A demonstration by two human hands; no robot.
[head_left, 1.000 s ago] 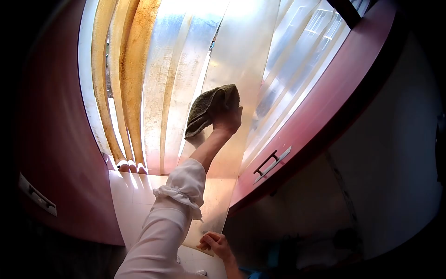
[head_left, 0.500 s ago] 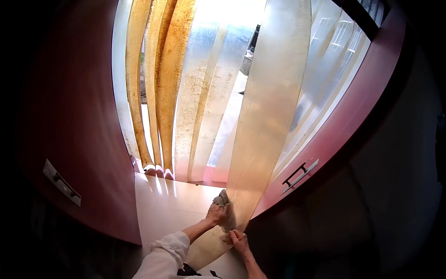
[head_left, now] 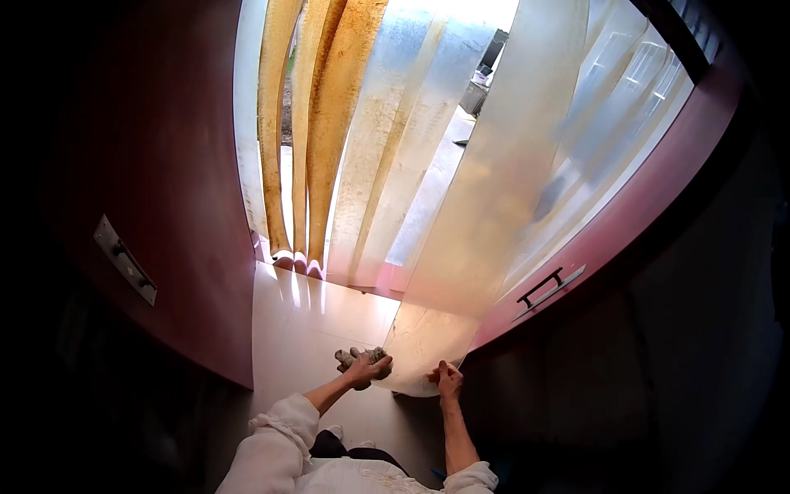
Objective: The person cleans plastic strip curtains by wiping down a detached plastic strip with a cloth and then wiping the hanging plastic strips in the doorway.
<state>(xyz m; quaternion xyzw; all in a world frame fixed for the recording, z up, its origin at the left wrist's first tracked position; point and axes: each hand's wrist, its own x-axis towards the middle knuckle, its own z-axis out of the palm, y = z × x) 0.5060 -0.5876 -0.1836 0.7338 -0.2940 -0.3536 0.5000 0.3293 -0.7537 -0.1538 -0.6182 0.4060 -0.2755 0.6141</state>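
Observation:
A wide translucent plastic strip (head_left: 485, 181) hangs down in the doorway, its lower end pulled toward me over the floor. My left hand (head_left: 367, 370) is closed around a crumpled grey-brown cloth (head_left: 354, 357), at the left edge of the strip's lower end. My right hand (head_left: 446, 380) pinches the strip's right edge near its bottom corner. The lower end of the strip curves between the two hands. Brownish marks show on it.
Yellow-stained strips (head_left: 329, 123) hang at the left of the doorway, cloudier ones (head_left: 395, 140) beside them. Red door panels with handles (head_left: 125, 260) flank the opening, the right handle (head_left: 541, 293) included. Below lies a pale tiled floor (head_left: 288, 329).
My hands have moved apart, the left with the cloth to the left, the right slightly right and up. The strip's lower end is now spread between them. The view has shifted.

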